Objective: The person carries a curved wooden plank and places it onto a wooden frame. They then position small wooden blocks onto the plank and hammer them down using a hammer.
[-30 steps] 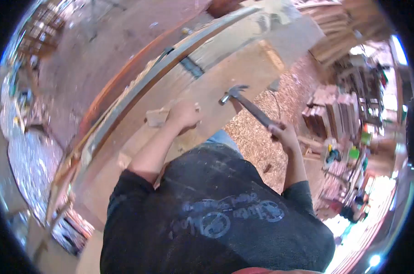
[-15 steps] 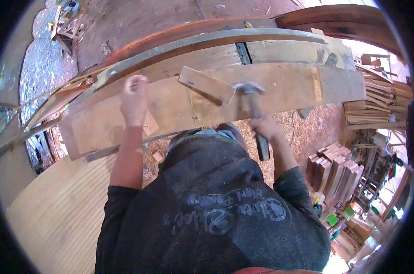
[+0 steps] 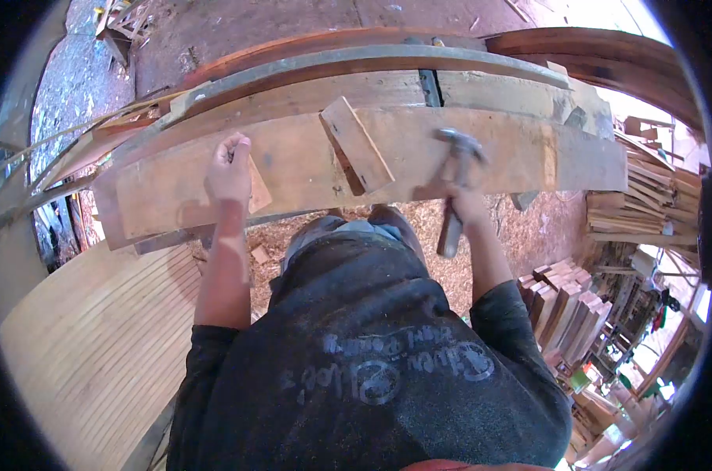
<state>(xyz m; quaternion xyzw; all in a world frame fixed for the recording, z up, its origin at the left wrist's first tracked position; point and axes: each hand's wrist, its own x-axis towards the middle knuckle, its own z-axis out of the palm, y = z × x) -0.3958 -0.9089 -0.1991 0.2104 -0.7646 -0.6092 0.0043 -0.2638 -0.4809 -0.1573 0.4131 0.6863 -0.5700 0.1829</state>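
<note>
My right hand (image 3: 467, 202) is wrapped round the handle of a claw hammer (image 3: 450, 232), its metal head raised over the right part of a wide wooden plank (image 3: 497, 145). My left hand (image 3: 229, 174) is closed, fingers curled and thumb pressed in, above the plank's left part. Whatever it may hold is too small to make out. Between the hands a small wooden block (image 3: 362, 147) rests at a slant on the plank. Another flat piece of wood (image 3: 258, 188) shows partly behind my left wrist.
A long curved wooden strip (image 3: 309, 65) runs along the bench's far side. Stacked wood blocks (image 3: 564, 306) and a pile of thin boards (image 3: 646, 184) lie at the right. A slatted panel (image 3: 97, 330) is at lower left, with wood shavings (image 3: 513, 224) on the floor.
The wooden block has turned to a steeper slant. The hammer has moved right, away from the block's end. My left hand remains closed in about the same place.
</note>
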